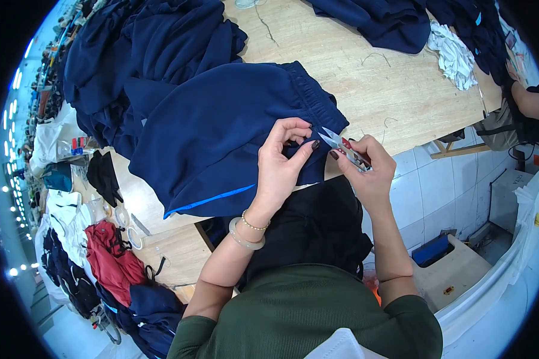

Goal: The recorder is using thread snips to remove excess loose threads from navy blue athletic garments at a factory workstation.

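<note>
Navy blue trousers [221, 119] with a gathered elastic waistband [308, 96] lie spread on the table in front of me. A bright blue strip [209, 200] runs along their near edge. My left hand [281, 152] is over the garment just below the waistband, its thumb and fingers curled toward each other. Whatever they pinch is too small to make out. In my right hand [368, 170] I grip a pair of thread snips [344, 146], the metal blades pointing at my left fingertips and a little apart from each other.
A big heap of navy garments [144, 42] rises at the far left of the wooden table [395, 102]. More navy cloth [371, 21] and crumpled white cloth [452, 57] lie at the far right. A red garment [111, 257] is at the left. Another person's arm [530, 102] shows at the right edge.
</note>
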Demonstrator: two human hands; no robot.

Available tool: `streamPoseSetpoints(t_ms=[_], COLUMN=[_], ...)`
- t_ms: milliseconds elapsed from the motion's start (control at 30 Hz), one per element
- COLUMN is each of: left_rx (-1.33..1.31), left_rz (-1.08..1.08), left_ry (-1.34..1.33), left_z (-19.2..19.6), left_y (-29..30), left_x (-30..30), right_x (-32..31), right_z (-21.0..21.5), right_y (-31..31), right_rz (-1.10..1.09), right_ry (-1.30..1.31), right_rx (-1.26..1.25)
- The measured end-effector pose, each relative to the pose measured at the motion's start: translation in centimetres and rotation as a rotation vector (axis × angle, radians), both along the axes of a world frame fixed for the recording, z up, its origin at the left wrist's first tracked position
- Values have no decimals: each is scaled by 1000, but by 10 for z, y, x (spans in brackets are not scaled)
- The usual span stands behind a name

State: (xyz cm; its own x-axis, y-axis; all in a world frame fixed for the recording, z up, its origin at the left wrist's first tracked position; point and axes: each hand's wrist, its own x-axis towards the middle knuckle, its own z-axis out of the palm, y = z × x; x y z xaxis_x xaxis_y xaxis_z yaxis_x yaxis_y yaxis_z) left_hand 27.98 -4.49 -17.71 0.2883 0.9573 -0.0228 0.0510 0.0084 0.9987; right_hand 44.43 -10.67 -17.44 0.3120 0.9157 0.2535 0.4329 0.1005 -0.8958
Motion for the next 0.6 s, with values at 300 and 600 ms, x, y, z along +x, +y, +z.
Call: streamPoseSetpoints(t_ms=[300,600], left_rx=[-21,-40], left_rz=[6,4], left_ry=[-63,-100], left_z=[0,-3], left_y=[0,-1], left_x=[0,0], right_x=[-2,-2], right_z=[0,-5], right_y=[1,2], right_rz=[17,7], right_ry=[-100,-52], right_rx=[114,59])
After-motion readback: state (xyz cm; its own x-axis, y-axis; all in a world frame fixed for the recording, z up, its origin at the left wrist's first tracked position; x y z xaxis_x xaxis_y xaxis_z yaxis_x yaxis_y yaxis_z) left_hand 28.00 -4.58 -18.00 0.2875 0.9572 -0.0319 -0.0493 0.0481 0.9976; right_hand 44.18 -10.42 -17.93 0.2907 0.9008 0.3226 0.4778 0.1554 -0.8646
